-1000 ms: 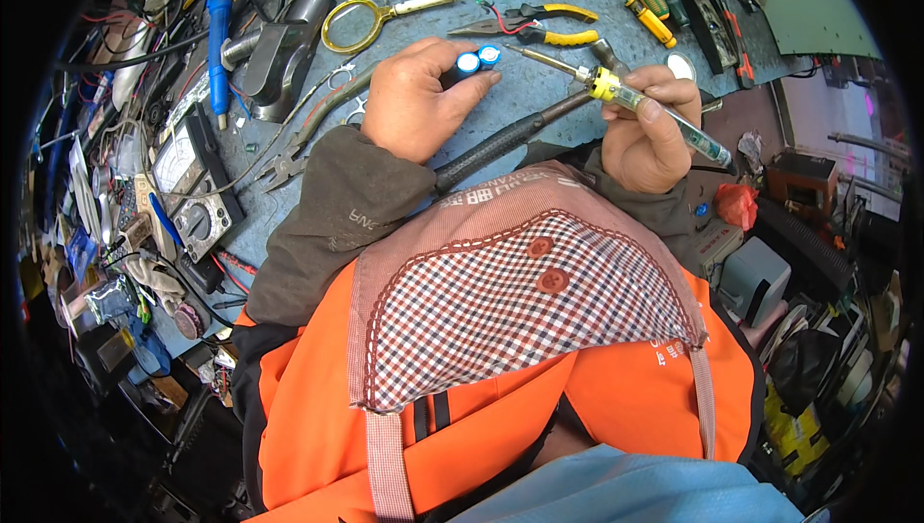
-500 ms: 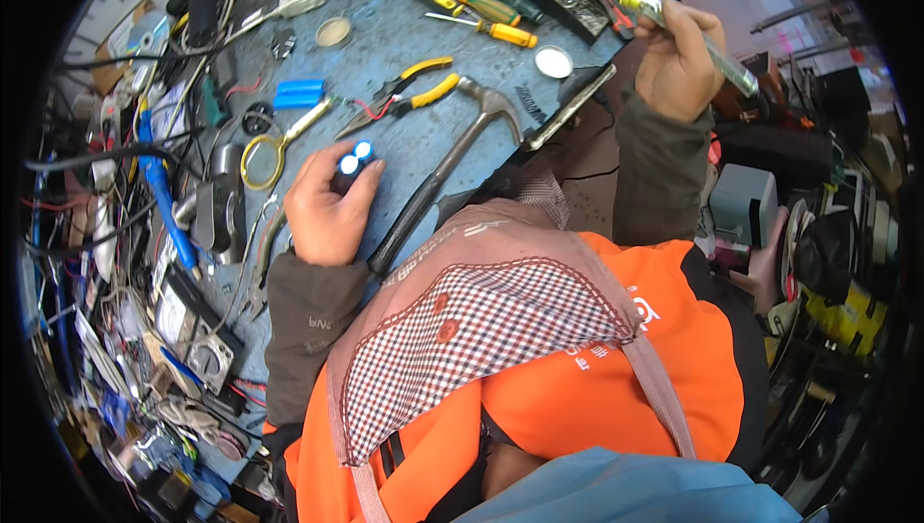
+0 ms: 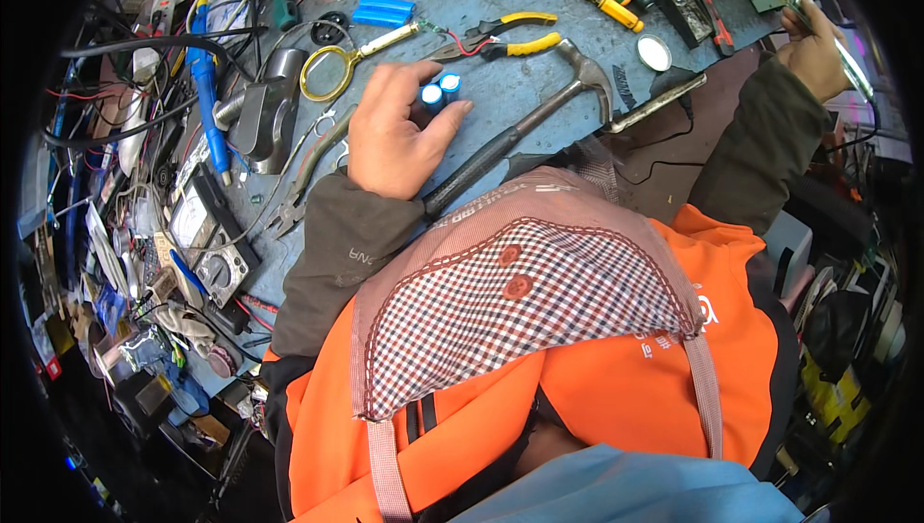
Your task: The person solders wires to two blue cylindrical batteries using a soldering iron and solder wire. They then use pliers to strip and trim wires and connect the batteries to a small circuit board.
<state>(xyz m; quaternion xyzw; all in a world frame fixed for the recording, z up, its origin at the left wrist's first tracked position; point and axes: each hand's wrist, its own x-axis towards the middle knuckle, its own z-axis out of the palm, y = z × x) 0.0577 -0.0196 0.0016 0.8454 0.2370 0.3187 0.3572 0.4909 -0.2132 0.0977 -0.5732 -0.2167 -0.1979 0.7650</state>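
My left hand is closed around two blue cylindrical battery cells, held side by side with their pale ends up, over the blue bench. Just right of it lies a claw hammer, its black handle close to my wrist. Beyond the cells are yellow-handled pliers with a thin red wire by them, and a magnifying glass with a brass rim. Up at the far right, my right hand grips a soldering iron with a clear handle and yellow collar. Its thin tip points far-left, over a green surface.
A blue battery pack, screwdrivers and a round white-filled tin lie farther back. Cables, a multimeter and a grey metal vise-like piece crowd the left. A metal bar lies along the bench's right edge.
The view has shifted, so the bench things appear farther right and higher. My right hand has moved a little outward to the right with the soldering iron. The left hand keeps the cells.
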